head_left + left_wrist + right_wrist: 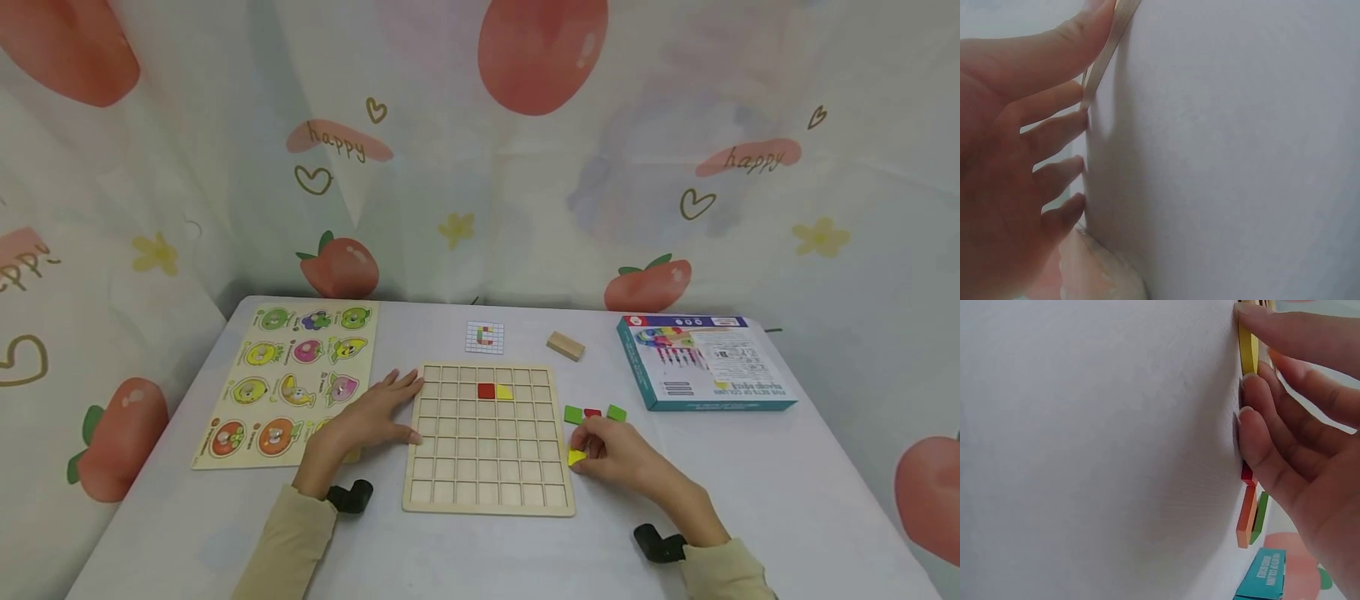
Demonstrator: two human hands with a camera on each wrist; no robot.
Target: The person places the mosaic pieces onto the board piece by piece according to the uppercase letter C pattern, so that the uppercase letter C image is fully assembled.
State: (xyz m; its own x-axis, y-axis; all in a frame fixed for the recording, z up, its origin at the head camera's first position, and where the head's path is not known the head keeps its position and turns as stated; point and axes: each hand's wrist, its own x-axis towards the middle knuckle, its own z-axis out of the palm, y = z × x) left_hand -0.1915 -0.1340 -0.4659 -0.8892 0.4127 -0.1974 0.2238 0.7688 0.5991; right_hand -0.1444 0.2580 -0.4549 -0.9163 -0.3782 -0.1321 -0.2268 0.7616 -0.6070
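Observation:
A wooden grid board (488, 495) lies on the white table, with a red square tile (486, 391) and a yellow tile (505, 392) side by side in an upper row. My left hand (372, 413) rests at the board's left edge, thumb and fingers spread. To the right of the board, my right hand (622, 454) pinches another yellow tile (1247, 347) between thumb and fingers, low at the tabletop. Just beyond that hand are two green tiles, one on the left (573, 414) and one on the right (617, 412), with a red tile (592, 413) between them, partly hidden.
Behind the board lie a small pattern card (485, 337) and a wooden block (566, 346). A fruit picture board (307, 400) occupies the left, close to my left forearm. At the back right sits a flat teal-edged box (705, 367). An orange tile (1247, 517) shows in the right wrist view.

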